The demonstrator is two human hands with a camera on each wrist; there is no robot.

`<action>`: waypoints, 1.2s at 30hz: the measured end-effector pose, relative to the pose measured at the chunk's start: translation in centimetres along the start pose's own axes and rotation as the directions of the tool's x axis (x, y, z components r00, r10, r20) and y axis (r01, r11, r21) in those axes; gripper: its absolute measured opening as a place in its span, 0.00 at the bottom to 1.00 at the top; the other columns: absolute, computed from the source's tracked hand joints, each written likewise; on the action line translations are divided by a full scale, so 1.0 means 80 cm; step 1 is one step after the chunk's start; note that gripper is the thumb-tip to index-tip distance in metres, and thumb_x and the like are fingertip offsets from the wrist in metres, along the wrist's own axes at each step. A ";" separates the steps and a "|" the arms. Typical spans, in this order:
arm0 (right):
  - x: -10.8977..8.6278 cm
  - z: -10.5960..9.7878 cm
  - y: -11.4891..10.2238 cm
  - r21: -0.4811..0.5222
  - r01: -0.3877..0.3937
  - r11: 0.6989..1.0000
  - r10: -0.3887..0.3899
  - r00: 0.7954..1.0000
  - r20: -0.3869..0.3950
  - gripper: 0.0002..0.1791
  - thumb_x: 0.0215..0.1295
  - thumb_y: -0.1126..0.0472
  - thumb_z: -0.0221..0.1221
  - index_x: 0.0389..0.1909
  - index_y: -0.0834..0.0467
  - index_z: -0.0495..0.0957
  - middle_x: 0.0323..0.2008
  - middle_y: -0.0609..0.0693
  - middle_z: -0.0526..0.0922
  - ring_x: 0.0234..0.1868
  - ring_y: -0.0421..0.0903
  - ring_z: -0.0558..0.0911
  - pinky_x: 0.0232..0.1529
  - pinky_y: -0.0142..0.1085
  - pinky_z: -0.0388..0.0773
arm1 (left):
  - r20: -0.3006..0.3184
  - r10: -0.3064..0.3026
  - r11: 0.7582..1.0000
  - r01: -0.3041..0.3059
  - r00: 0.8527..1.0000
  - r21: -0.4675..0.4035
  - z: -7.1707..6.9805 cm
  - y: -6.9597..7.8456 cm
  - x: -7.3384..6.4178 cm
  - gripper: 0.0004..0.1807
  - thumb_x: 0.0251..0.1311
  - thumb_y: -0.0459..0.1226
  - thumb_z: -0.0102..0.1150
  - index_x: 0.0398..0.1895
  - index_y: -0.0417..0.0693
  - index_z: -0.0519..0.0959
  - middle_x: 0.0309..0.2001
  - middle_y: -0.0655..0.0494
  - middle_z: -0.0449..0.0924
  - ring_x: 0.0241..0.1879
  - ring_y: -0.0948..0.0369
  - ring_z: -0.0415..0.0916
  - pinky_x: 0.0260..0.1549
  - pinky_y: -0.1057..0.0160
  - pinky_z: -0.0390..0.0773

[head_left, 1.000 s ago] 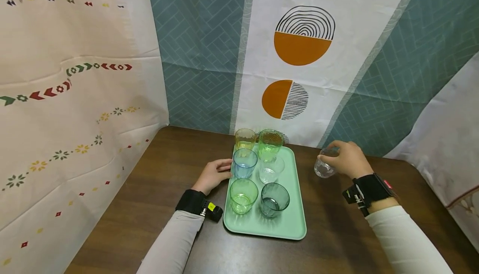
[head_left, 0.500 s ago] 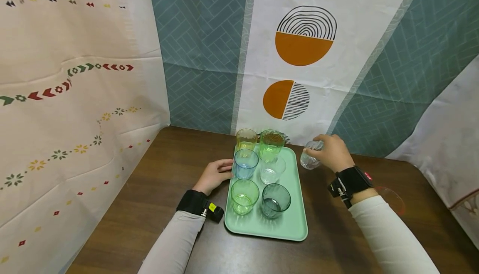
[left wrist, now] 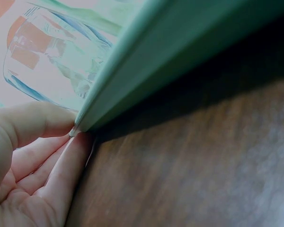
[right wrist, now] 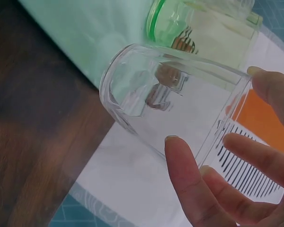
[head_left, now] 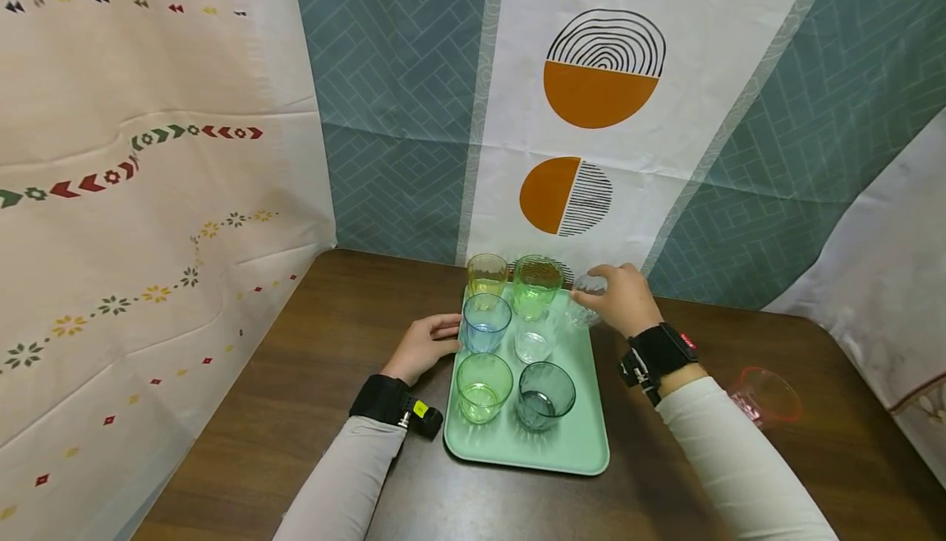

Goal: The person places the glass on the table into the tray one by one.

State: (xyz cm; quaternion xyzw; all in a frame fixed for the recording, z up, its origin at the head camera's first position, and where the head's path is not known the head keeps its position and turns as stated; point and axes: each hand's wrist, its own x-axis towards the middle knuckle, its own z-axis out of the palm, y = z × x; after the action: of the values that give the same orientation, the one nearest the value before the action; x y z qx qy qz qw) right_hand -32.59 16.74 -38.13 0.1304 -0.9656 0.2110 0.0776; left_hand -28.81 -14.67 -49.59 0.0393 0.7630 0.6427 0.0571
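My right hand grips a clear glass around its rim. In the head view the glass is over the far right part of the mint-green tray; whether it touches the tray cannot be told. My left hand pinches the tray's left edge, its thumb above the rim and fingers below in the left wrist view. On the tray stand a yellow glass, a green glass, a blue glass, another clear glass, a light green glass and a dark grey glass.
A clear glass with a red rim is on the brown wooden table to the right, partly hidden by my right sleeve. Patterned cloths hang close behind the table's far edge and along both sides.
My right hand has carried the clear glass leftward from the table to over the tray's far right part. The red-rimmed glass has come into sight behind my right arm. My left hand stays put.
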 end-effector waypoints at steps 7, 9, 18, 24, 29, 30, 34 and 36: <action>0.004 0.010 -0.006 0.007 -0.017 1.000 0.016 1.000 0.006 0.32 0.58 0.48 0.64 0.56 0.67 0.75 0.52 0.72 0.74 0.52 0.68 0.71 0.49 0.62 0.73 | -0.002 -0.001 1.000 0.001 1.000 0.003 0.000 -0.001 0.001 0.26 0.55 0.27 0.63 0.60 0.43 0.75 0.58 0.42 0.77 0.57 0.50 0.74 0.53 0.49 0.78; 0.005 0.012 -0.007 0.004 -0.024 1.000 0.024 1.000 0.010 0.32 0.58 0.47 0.64 0.56 0.67 0.75 0.52 0.72 0.74 0.52 0.67 0.71 0.49 0.62 0.73 | 0.000 0.000 1.000 0.000 1.000 0.003 0.000 -0.001 0.001 0.26 0.55 0.27 0.63 0.60 0.43 0.75 0.58 0.42 0.77 0.57 0.50 0.74 0.53 0.49 0.78; 0.010 0.020 -0.008 0.006 -0.031 0.999 0.031 0.999 0.017 0.32 0.57 0.48 0.65 0.56 0.67 0.75 0.51 0.72 0.75 0.49 0.66 0.72 0.49 0.61 0.72 | -0.002 -0.005 1.000 0.005 1.000 0.003 -0.001 0.000 0.001 0.26 0.55 0.28 0.63 0.60 0.43 0.74 0.58 0.43 0.77 0.57 0.50 0.74 0.53 0.49 0.78; 0.013 0.022 -0.010 0.003 -0.042 0.999 0.042 0.998 0.040 0.32 0.57 0.49 0.65 0.56 0.68 0.75 0.52 0.72 0.75 0.51 0.66 0.71 0.49 0.61 0.73 | -0.001 -0.016 1.000 0.016 1.000 0.005 0.000 0.003 -0.002 0.26 0.55 0.27 0.63 0.60 0.43 0.74 0.58 0.43 0.77 0.57 0.50 0.74 0.53 0.49 0.78; 0.016 0.024 -0.009 -0.011 -0.043 0.999 0.044 0.998 0.044 0.32 0.57 0.49 0.66 0.55 0.68 0.76 0.53 0.72 0.75 0.54 0.68 0.70 0.51 0.62 0.72 | -0.005 -0.014 1.000 0.014 1.000 -0.005 -0.001 0.004 -0.002 0.26 0.55 0.26 0.62 0.60 0.42 0.74 0.58 0.42 0.77 0.57 0.50 0.74 0.54 0.49 0.78; 0.017 0.024 -0.009 -0.013 -0.044 0.999 0.045 0.998 0.044 0.32 0.57 0.49 0.66 0.55 0.68 0.76 0.53 0.72 0.75 0.54 0.68 0.70 0.51 0.62 0.72 | -0.004 -0.013 1.000 0.013 1.000 -0.006 -0.001 0.004 -0.002 0.27 0.55 0.26 0.62 0.60 0.42 0.74 0.58 0.42 0.77 0.57 0.50 0.74 0.54 0.49 0.77; 0.018 0.026 -0.011 -0.014 -0.063 0.998 0.064 0.997 0.047 0.32 0.56 0.48 0.66 0.55 0.67 0.76 0.53 0.72 0.74 0.53 0.68 0.70 0.50 0.62 0.73 | 0.001 -0.011 1.000 0.011 1.000 -0.008 -0.002 0.004 -0.002 0.27 0.55 0.27 0.63 0.60 0.42 0.74 0.58 0.42 0.77 0.57 0.50 0.74 0.54 0.49 0.77; 0.019 0.026 -0.013 -0.016 -0.075 0.997 0.076 0.996 0.048 0.33 0.57 0.48 0.66 0.56 0.67 0.76 0.53 0.72 0.73 0.53 0.68 0.70 0.50 0.63 0.73 | 0.002 -0.010 1.000 0.010 1.000 -0.007 -0.002 0.003 -0.002 0.27 0.55 0.27 0.63 0.60 0.42 0.74 0.58 0.42 0.77 0.57 0.50 0.74 0.54 0.49 0.77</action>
State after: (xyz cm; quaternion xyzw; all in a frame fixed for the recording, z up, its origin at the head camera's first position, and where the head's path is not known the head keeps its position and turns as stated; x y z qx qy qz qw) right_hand -33.93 14.61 -39.28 0.0984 -0.9729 0.2037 0.0472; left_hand -28.67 -14.78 -49.29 0.0358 0.7609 0.6449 0.0612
